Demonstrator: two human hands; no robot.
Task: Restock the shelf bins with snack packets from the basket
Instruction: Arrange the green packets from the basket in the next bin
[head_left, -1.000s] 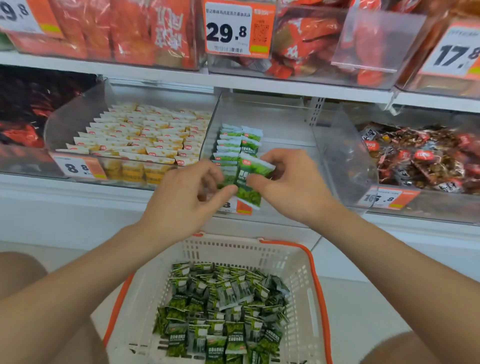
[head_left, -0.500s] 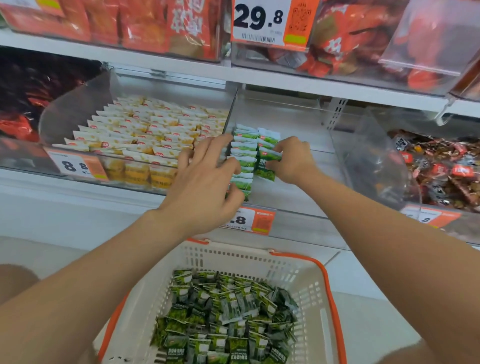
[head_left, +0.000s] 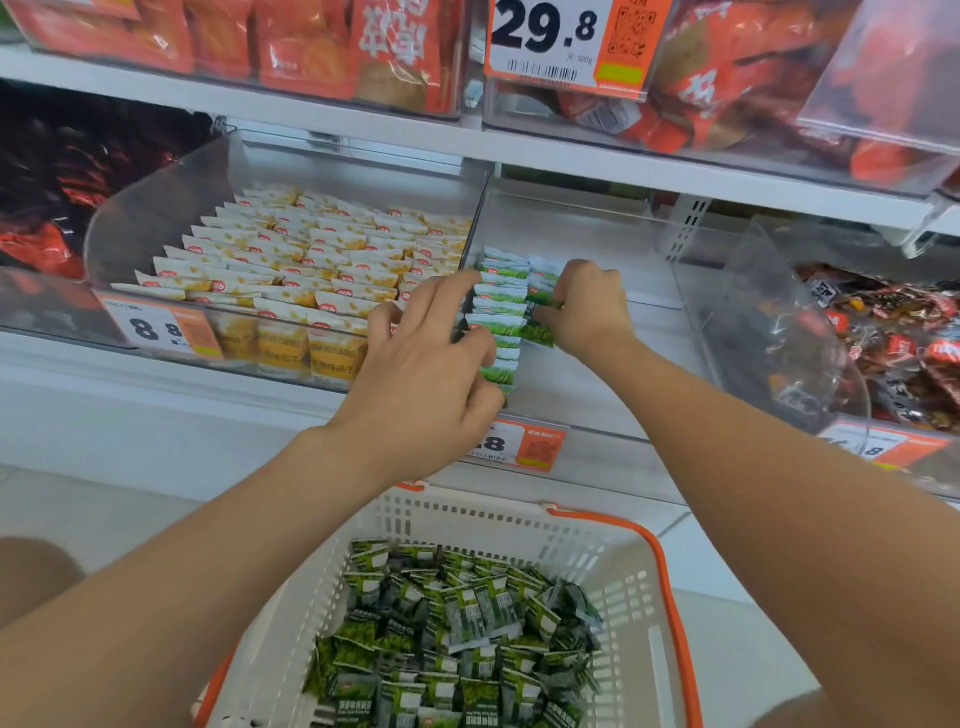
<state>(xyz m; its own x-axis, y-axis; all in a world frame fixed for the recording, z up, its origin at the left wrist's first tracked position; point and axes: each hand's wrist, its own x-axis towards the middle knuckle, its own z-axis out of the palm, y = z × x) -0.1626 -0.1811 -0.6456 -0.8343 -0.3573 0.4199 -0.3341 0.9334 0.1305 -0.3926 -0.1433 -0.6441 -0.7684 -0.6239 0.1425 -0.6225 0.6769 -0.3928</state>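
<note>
A white basket with orange handles (head_left: 613, 561) sits below me, holding several green snack packets (head_left: 457, 639). In the clear middle shelf bin (head_left: 613, 332) stands a row of green and white packets (head_left: 498, 312) along its left wall. My left hand (head_left: 421, 374) rests against the front of that row, fingers spread and lightly bent. My right hand (head_left: 587, 306) pinches a green packet (head_left: 537, 327) at the start of a second row, just right of the first.
The bin to the left holds rows of yellow and white packets (head_left: 311, 260). A bin of dark wrapped snacks (head_left: 883, 338) stands at the right. Red bags fill the upper shelf (head_left: 311, 47). Orange price tags (head_left: 519, 444) hang on the bin fronts.
Both hands moved from above the bin's front edge into the bin. The right hand carried the green packet back beside the row; the left hand came to rest against the row.
</note>
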